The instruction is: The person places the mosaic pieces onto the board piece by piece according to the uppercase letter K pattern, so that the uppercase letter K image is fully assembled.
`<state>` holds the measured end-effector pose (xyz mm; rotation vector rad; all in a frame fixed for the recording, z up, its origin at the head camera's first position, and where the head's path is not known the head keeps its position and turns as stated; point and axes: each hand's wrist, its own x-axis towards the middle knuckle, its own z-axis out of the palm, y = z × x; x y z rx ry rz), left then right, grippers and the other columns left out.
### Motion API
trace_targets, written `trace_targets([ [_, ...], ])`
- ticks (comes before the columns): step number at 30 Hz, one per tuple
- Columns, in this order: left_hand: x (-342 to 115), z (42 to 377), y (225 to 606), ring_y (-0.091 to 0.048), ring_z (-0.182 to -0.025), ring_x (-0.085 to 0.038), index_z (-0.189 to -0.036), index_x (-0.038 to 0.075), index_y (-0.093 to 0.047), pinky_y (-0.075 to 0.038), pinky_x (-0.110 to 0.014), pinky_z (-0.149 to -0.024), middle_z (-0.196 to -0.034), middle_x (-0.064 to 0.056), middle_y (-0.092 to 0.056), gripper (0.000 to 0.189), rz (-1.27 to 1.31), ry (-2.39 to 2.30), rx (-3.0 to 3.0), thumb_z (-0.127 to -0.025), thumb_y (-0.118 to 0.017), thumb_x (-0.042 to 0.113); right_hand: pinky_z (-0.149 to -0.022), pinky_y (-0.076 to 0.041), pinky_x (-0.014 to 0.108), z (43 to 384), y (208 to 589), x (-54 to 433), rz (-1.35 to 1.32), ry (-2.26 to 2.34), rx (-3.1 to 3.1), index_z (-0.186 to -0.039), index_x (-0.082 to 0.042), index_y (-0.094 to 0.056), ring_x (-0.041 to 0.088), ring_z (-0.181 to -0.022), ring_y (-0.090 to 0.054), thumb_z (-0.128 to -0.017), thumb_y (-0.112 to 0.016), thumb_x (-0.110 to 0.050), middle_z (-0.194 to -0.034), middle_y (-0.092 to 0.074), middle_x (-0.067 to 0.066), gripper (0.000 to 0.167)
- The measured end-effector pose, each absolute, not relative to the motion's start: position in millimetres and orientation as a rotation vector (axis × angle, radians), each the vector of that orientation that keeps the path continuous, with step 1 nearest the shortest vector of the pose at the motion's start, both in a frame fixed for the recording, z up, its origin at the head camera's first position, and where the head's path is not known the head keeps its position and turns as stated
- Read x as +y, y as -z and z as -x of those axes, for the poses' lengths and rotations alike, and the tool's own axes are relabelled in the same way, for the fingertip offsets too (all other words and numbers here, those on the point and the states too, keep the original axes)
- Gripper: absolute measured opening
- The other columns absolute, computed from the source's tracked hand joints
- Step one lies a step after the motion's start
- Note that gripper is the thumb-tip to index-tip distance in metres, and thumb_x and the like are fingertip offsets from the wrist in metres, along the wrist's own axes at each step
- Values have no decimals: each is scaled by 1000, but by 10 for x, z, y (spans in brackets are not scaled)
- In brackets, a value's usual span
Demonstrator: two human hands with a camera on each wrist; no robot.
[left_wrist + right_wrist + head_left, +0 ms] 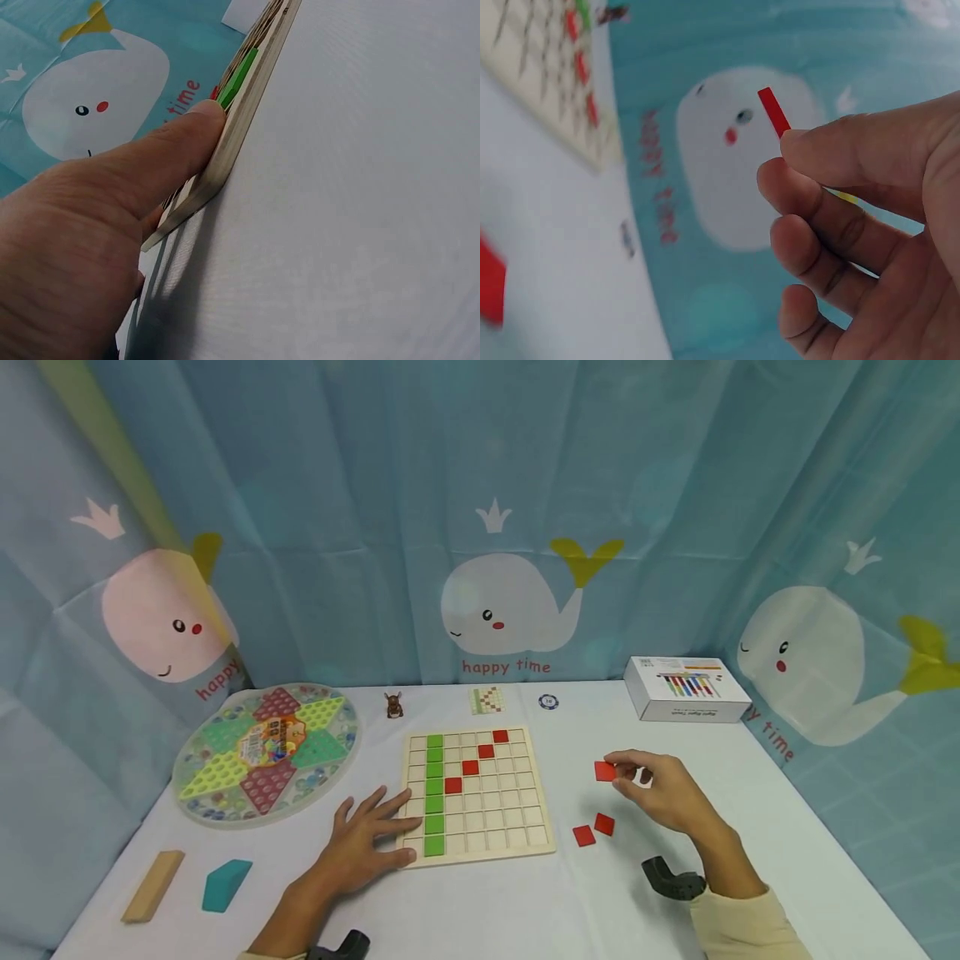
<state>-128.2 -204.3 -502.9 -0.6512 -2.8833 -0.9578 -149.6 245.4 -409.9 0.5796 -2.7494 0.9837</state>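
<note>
A wooden grid board lies on the white table. A column of green tiles runs down its left part, and several red tiles form a diagonal rising to the upper right. My left hand rests with spread fingers on the board's left edge; in the left wrist view the thumb touches the rim near a green tile. To the right of the board, my right hand pinches a red square tile between thumb and fingers, raised above the table. Two loose red tiles lie below it.
A round Chinese checkers board lies at the left, with a wooden block and a teal block in front. Along the back are a small brown figurine, a pattern card, a round chip and a white box.
</note>
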Motion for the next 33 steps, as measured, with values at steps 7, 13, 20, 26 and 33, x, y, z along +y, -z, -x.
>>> trace_targets([
  [7,-2043,1274,5028,-26,-138,-39,-117,25,-73,0,-69,-101,-145,0,-47,47,662,969,-2852,-78,-74,51,-70,-50,35,1411,3880,2190,-747,-1079,-2589,-113,-5,-70,12,-82,-56,-83,-74,0,-94,-66,-10,30],
  [13,-2046,1279,5028,-26,-139,-38,-118,26,-72,0,-69,-101,-145,1,-46,48,670,963,-2851,-78,-73,52,-72,-49,35,1402,3832,1902,-808,-1231,-2540,-115,-4,-69,14,-85,-55,-85,-72,-2,-96,-66,-8,30],
  [20,-2045,1282,5025,-26,-138,-39,-118,26,-72,-1,-69,-101,-146,1,-46,48,678,960,-2860,-79,-71,53,-70,-47,33,1459,3924,1512,-841,-1349,-2536,-114,-5,-70,15,-84,-55,-86,-72,-3,-92,-65,-5,28],
  [26,-2044,1272,5003,-26,-138,-39,-119,25,-72,-1,-70,-100,-145,0,-46,47,686,959,-2854,-81,-70,53,-67,-45,31,1586,4109,1186,-869,-1372,-2627,-112,-9,-71,12,-81,-56,-87,-71,-5,-90,-66,-4,25],
  [33,-2040,1275,5030,-27,-138,-40,-117,25,-73,-1,-70,-100,-145,-1,-47,47,688,975,-2822,-79,-72,52,-68,-48,29,1701,4334,981,-840,-1401,-2724,-109,-6,-70,14,-80,-56,-85,-69,0,-87,-64,-3,25],
])
